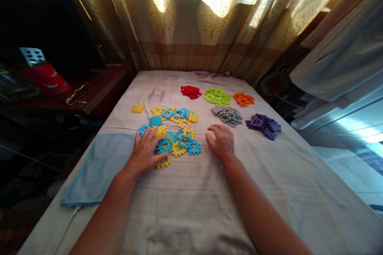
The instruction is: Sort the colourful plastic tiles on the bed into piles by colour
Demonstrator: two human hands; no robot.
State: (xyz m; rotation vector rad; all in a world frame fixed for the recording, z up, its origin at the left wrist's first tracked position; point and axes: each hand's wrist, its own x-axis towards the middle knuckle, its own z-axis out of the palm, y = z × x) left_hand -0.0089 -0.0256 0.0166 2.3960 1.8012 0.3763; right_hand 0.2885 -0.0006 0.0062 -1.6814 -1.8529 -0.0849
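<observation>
A mixed heap of blue and yellow notched plastic building tiles lies on the cloth, some solid and some with window-like openings. My left hand (147,147) rests over the heap's left side with its fingers spread, touching tiles. Near its fingertips are a solid blue tile (155,121) and a yellow window tile (178,150). To the right of the heap, my right hand (222,142) is on the cloth with fingers slightly bent and apart, holding nothing. Just beyond it lies a pile of grey tiles (229,116). A single yellow tile (138,108) sits apart at the far left.
Farther back are piles of red tiles (190,92), lime green tiles (218,96) and orange tiles (243,99). Purple tiles (263,125) lie at the right. A blue-edged pad (98,167) with a cord is at the left. A brown side table (104,83) adjoins.
</observation>
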